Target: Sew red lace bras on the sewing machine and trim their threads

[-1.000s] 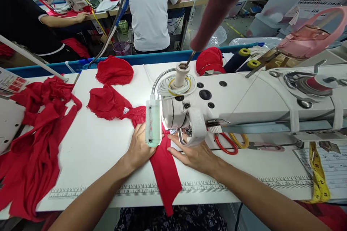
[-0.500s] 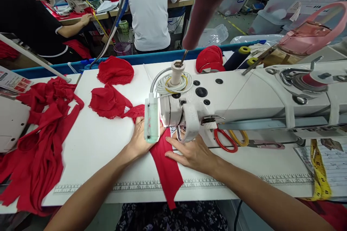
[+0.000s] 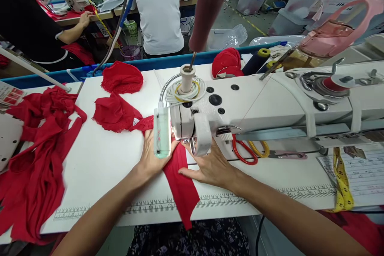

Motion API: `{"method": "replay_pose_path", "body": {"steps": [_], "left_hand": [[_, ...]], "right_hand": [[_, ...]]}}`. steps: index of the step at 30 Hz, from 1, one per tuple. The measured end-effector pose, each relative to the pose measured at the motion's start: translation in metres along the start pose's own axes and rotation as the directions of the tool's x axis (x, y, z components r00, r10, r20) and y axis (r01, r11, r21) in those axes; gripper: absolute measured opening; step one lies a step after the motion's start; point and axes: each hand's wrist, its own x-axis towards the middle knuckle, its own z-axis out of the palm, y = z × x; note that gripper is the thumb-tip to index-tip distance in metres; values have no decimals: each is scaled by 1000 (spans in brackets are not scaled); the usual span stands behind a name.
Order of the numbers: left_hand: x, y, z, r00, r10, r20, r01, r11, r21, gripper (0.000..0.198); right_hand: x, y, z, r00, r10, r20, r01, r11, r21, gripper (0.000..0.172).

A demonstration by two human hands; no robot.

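A red fabric strip [image 3: 181, 186] runs under the head of a white sewing machine [image 3: 249, 106], its pointed end hanging over the table's front edge. Flat on the cloth left of the needle area lies my left hand [image 3: 149, 155], thumb stretched toward the presser foot; a small clear lamp [image 3: 162, 132] covers some of its fingers. My right hand [image 3: 211, 168] rests at the strip's right edge, thumb apart, other fingertips partly hidden behind the machine head. Joined to the strip on the left is a red gathered fabric piece [image 3: 115, 113]. A similar red piece [image 3: 122, 77] lies behind it.
Many red strips [image 3: 39, 160] are heaped at the left. Red-handled scissors [image 3: 244, 152] lie behind my right hand, with a yellow tape measure [image 3: 342, 184] farther right. A ruler scale [image 3: 150, 207] marks the table front. Two people work beyond the blue edge [image 3: 150, 64].
The camera view has shifted slightly, moving the scene left. My right hand's fingers have slid forward, closer to the presser foot. The red strip lies nearly as before.
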Motion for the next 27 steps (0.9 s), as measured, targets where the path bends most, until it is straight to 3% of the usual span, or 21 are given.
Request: {"method": "replay_pose_path", "body": {"steps": [5, 12, 16, 21, 23, 27], "left_hand": [[-19, 13, 2, 988, 153, -1, -152, 980, 128, 35], [-23, 4, 5, 958, 283, -44, -259, 923, 286, 36], [-22, 3, 2, 966, 258, 18, -252, 923, 290, 37], [-19, 1, 2, 975, 210, 69, -220, 954, 204, 41], [-19, 0, 3, 980, 191, 62, -199, 965, 173, 41], [-20, -1, 5, 978, 197, 67, -205, 964, 170, 41]], "right_hand": [[-1, -3, 0, 998, 26, 64, -27, 999, 20, 70], [-3, -5, 0, 993, 88, 83, -92, 994, 50, 73], [1, -5, -2, 991, 115, 74, -121, 989, 85, 66], [1, 5, 0, 983, 134, -127, -120, 986, 115, 20], [0, 8, 1, 982, 97, -164, -86, 994, 74, 24], [1, 7, 4, 996, 11, -89, -16, 999, -46, 36]]}}
